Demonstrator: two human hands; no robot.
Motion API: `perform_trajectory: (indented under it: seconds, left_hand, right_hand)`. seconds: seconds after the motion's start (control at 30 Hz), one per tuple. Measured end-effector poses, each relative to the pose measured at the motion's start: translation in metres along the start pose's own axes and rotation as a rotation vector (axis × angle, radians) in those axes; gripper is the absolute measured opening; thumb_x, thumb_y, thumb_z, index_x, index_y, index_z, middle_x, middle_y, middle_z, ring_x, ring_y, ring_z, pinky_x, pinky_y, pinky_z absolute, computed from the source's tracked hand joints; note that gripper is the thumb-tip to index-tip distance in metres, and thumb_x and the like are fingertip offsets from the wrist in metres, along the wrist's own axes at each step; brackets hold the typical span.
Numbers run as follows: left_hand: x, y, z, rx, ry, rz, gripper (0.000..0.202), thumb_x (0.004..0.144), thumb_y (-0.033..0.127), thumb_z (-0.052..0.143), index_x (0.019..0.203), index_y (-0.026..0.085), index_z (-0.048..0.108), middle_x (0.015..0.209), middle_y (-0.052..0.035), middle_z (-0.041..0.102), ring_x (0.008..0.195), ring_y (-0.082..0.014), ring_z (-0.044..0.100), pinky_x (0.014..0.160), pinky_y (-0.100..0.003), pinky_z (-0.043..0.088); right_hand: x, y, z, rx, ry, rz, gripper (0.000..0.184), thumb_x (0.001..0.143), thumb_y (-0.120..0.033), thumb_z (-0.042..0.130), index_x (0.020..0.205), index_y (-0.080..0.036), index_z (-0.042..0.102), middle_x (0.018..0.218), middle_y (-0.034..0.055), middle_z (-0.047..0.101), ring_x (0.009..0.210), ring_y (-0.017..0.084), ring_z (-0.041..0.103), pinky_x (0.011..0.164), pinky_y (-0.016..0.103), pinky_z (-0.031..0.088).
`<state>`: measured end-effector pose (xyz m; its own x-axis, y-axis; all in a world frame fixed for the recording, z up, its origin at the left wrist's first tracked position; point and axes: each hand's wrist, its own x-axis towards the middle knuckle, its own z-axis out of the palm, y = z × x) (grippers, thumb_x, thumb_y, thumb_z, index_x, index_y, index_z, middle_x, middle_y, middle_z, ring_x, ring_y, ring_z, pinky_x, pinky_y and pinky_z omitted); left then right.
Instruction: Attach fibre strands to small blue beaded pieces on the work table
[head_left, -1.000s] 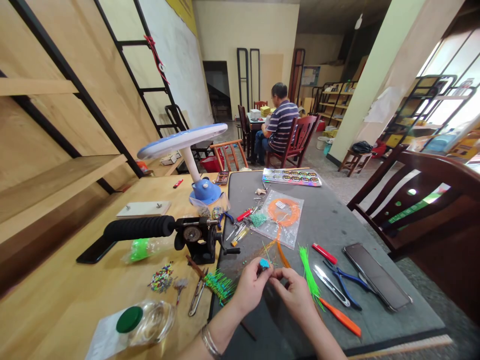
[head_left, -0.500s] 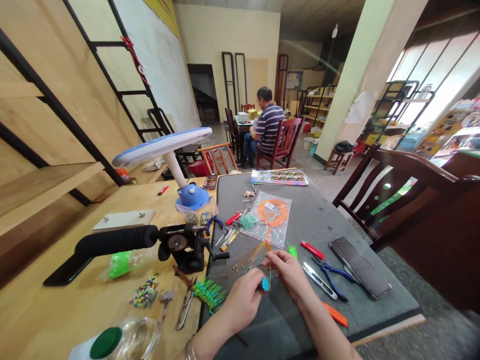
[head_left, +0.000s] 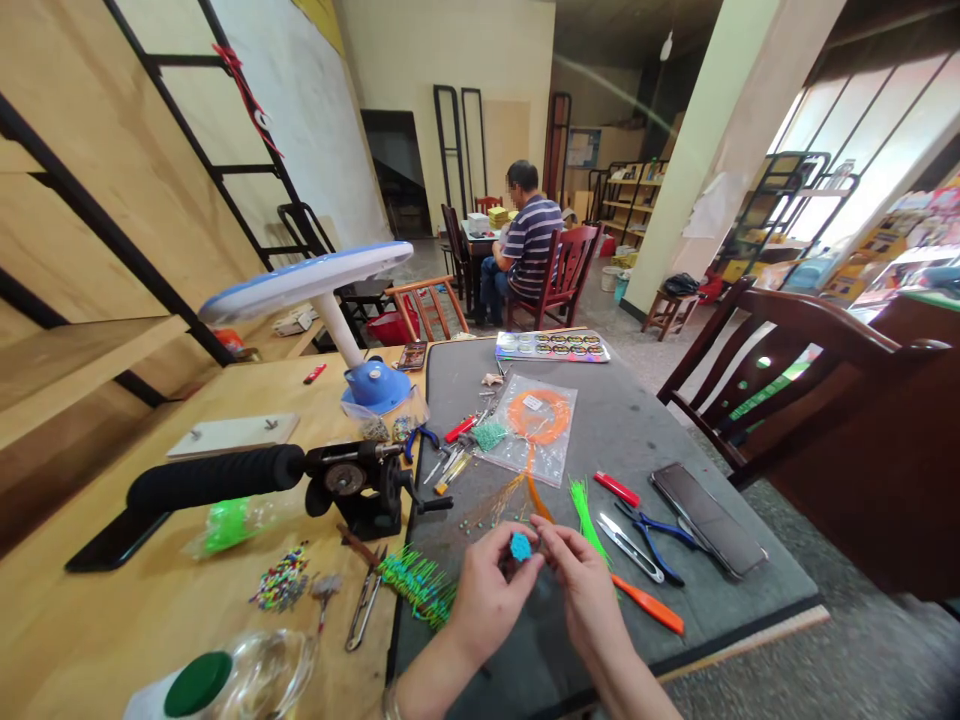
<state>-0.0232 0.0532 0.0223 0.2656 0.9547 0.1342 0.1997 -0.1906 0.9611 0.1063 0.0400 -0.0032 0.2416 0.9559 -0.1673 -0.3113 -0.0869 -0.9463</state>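
My left hand (head_left: 491, 585) is closed round a small piece with a bumpy bright-blue end (head_left: 520, 546) facing up. Just beside it, the fingertips of my right hand (head_left: 574, 570) are pinched together; whatever is between them is too small to make out. Behind my fingers lie an orange strip (head_left: 538, 498) and a fan of thin tan strands (head_left: 499, 503) with tiny green beads at their ends. Bright green strands (head_left: 583, 512) lie just beyond my right hand, and an orange-handled tool (head_left: 651, 606) lies to its right.
Thread snips (head_left: 628, 548), blue pliers (head_left: 656, 535), a red lighter (head_left: 617, 489) and a phone (head_left: 709, 520) lie on the right. Left are green-tipped strands (head_left: 416, 585), a black crank vise (head_left: 360, 485), a lamp (head_left: 375, 385) and a green-lidded jar (head_left: 199, 684). A person (head_left: 534, 245) sits behind.
My left hand has turned so the blue end faces up between thumb and fingers. My right hand has come lower, close to it. The view has shifted slightly.
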Motion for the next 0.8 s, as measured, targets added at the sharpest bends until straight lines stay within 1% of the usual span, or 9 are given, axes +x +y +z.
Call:
perform_trajectory:
  seconds: [0.07, 0.13, 0.2, 0.27, 0.33, 0.43, 0.57, 0.67, 0.8]
  left_hand:
    - [-0.004, 0.001, 0.012, 0.001, 0.03, 0.008, 0.012, 0.08, 0.028, 0.061, 0.088, 0.019, 0.063, 0.079, -0.0042, 0.068, 0.065, -0.0167, 0.059, 0.059, -0.024, 0.044]
    - [-0.006, 0.001, 0.019, 0.002, 0.032, 0.038, 0.012, 0.081, 0.026, 0.06, 0.09, 0.019, 0.063, 0.084, -0.0052, 0.069, 0.071, -0.0181, 0.061, 0.064, -0.025, 0.046]
    - [-0.009, 0.002, 0.022, 0.029, 0.017, 0.073, 0.011, 0.081, 0.024, 0.059, 0.09, 0.02, 0.065, 0.086, -0.0059, 0.07, 0.076, -0.0192, 0.063, 0.069, -0.026, 0.047]
    - [-0.01, 0.003, 0.021, 0.077, -0.003, 0.1, 0.01, 0.082, 0.024, 0.058, 0.088, 0.021, 0.066, 0.085, -0.0061, 0.07, 0.077, -0.0196, 0.063, 0.07, -0.026, 0.046]
    - [-0.012, 0.004, 0.02, 0.125, -0.022, 0.115, 0.011, 0.083, 0.025, 0.057, 0.085, 0.021, 0.067, 0.082, -0.006, 0.07, 0.075, -0.0196, 0.063, 0.069, -0.027, 0.046]
    - [-0.015, 0.003, 0.02, 0.173, -0.054, 0.12, 0.011, 0.083, 0.024, 0.057, 0.081, 0.02, 0.068, 0.077, -0.0056, 0.07, 0.072, -0.0192, 0.063, 0.066, -0.026, 0.044]
    - [-0.02, 0.001, 0.019, 0.205, -0.089, 0.119, 0.01, 0.082, 0.023, 0.057, 0.079, 0.019, 0.066, 0.074, -0.005, 0.068, 0.069, -0.0179, 0.061, 0.063, -0.025, 0.042]
    - [-0.022, 0.001, 0.018, 0.243, -0.131, 0.129, 0.011, 0.082, 0.022, 0.056, 0.076, 0.018, 0.064, 0.071, -0.0038, 0.066, 0.065, -0.0162, 0.059, 0.06, -0.024, 0.041]
    - [-0.024, 0.002, 0.017, 0.277, -0.176, 0.145, 0.01, 0.083, 0.02, 0.055, 0.077, 0.018, 0.062, 0.071, -0.0031, 0.065, 0.065, -0.0151, 0.058, 0.061, -0.023, 0.041]
  right_hand:
    - [-0.007, 0.004, 0.001, 0.113, 0.027, 0.036, 0.027, 0.068, -0.045, 0.072, 0.082, -0.022, 0.073, 0.1, 0.0078, 0.072, 0.095, 0.026, 0.065, 0.083, 0.035, 0.05]
    - [-0.014, 0.006, 0.0, 0.202, 0.057, 0.077, 0.027, 0.064, -0.045, 0.076, 0.08, -0.022, 0.074, 0.089, 0.0064, 0.074, 0.084, 0.024, 0.067, 0.077, 0.034, 0.052]
    - [-0.019, 0.007, -0.004, 0.247, 0.082, 0.099, 0.027, 0.061, -0.044, 0.078, 0.076, -0.021, 0.074, 0.081, 0.0055, 0.073, 0.076, 0.022, 0.066, 0.072, 0.032, 0.052]
    - [-0.025, 0.009, -0.009, 0.251, 0.091, 0.102, 0.027, 0.062, -0.044, 0.078, 0.076, -0.021, 0.074, 0.081, 0.0058, 0.073, 0.077, 0.021, 0.066, 0.073, 0.032, 0.052]
    - [-0.031, 0.012, -0.014, 0.224, 0.086, 0.09, 0.028, 0.065, -0.044, 0.076, 0.079, -0.02, 0.074, 0.087, 0.0071, 0.073, 0.084, 0.023, 0.066, 0.079, 0.033, 0.051]
    - [-0.042, 0.018, -0.023, 0.178, 0.07, 0.071, 0.035, 0.071, -0.043, 0.073, 0.097, -0.02, 0.071, 0.099, 0.0084, 0.072, 0.094, 0.024, 0.065, 0.089, 0.037, 0.049]
    - [-0.059, 0.022, -0.036, 0.159, 0.03, 0.052, 0.059, 0.077, -0.044, 0.068, 0.13, -0.025, 0.051, 0.107, 0.0092, 0.07, 0.097, 0.024, 0.066, 0.092, 0.041, 0.048]
    - [-0.069, 0.022, -0.043, 0.094, 0.045, 0.036, 0.071, 0.077, -0.048, 0.067, 0.138, -0.023, 0.041, 0.107, 0.0114, 0.07, 0.094, 0.025, 0.067, 0.091, 0.042, 0.049]
    - [-0.074, 0.022, -0.046, 0.018, 0.06, -0.003, 0.072, 0.08, -0.047, 0.063, 0.141, -0.023, 0.035, 0.107, 0.0122, 0.07, 0.091, 0.025, 0.068, 0.088, 0.041, 0.051]
